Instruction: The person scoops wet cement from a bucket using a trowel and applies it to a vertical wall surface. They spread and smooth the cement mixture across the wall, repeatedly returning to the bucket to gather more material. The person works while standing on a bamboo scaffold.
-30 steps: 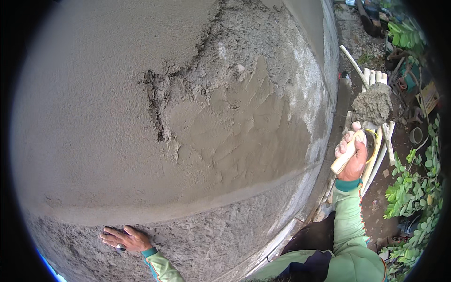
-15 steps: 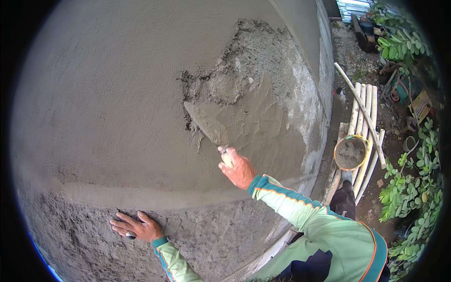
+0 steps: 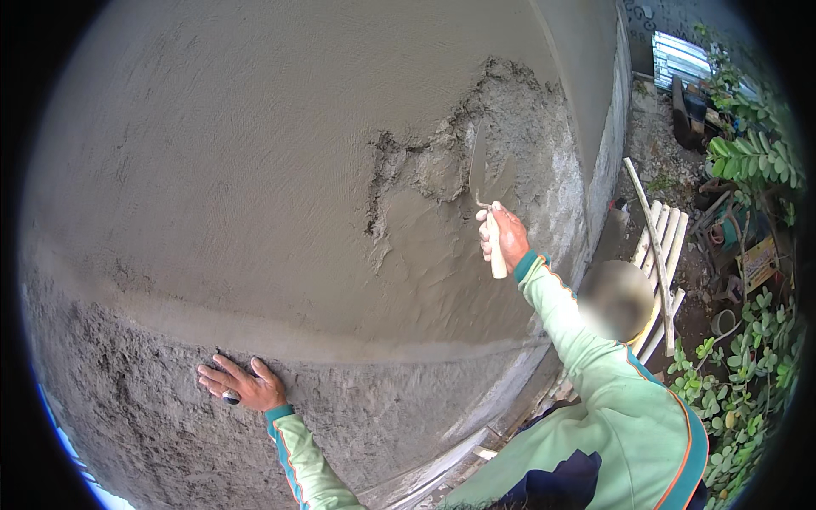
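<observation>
My right hand [image 3: 508, 240] is closed round the pale handle of a trowel [image 3: 478, 166]. The blade points up the wall and lies against or close to the rough mortar patch [image 3: 433, 166]; whether it touches I cannot tell. Smooth grey plaster [image 3: 212, 170] surrounds the patch on the left and above. My left hand [image 3: 246, 384], with a dark-stoned ring on one finger, rests with fingers spread on the rough lower band of the wall [image 3: 127, 365]. A paler ledge-like strip [image 3: 280, 344] runs just above it.
On the right, light wooden poles [image 3: 667, 246] lie in a row, with a thinner pole [image 3: 648, 229] across them. A blurred round patch hides their near end. Green leafy plants [image 3: 739, 374] and corrugated metal sheet [image 3: 680, 58] stand beyond. The wall's corner edge [image 3: 625, 76] runs down the right.
My right hand has moved up and right with the trowel, whose blade has swung from pointing up-left to nearly straight up. My left hand stays on the wall. The view has shifted.
</observation>
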Motion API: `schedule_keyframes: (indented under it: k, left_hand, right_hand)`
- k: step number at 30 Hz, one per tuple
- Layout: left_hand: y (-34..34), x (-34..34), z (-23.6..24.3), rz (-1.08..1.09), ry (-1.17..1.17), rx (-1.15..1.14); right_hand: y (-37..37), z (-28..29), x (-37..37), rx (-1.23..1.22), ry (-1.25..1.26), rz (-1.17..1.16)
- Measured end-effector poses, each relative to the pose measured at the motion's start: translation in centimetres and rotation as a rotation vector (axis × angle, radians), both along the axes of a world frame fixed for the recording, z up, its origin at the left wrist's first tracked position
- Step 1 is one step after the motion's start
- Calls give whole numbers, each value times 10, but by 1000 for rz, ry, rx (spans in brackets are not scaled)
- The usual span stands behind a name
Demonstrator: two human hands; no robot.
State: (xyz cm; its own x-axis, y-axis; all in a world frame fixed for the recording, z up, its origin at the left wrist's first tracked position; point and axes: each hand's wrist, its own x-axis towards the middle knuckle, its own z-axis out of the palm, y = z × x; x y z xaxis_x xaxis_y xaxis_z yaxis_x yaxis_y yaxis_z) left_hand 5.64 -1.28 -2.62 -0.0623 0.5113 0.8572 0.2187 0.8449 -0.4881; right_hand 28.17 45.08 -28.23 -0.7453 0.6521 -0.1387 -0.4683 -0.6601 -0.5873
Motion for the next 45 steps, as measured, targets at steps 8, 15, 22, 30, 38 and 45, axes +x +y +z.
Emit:
schedule_keyframes:
  k: [8, 15, 22, 30, 38, 45]
  left_hand:
    - [7, 6, -7, -7, -18, 16]
    - [5, 3, -1, -13, -2, 0]
    - [9, 1, -4, -9, -9, 7]
    - [6, 1, -2, -3, -4, 10]
    - [4, -1, -2, -5, -17, 9]
    - [-5, -5, -3, -25, 6, -2]
  right_hand:
    - [-13, 38, -51, 296, -154, 172]
    - [-58, 15, -50, 620, -151, 213]
    - [-43, -18, -45, -442, 216, 103]
    - [-25, 71, -71, 269, -93, 100]
    - [-108, 16, -76, 341, -178, 140]
    - [-139, -49, -37, 543, -180, 398]
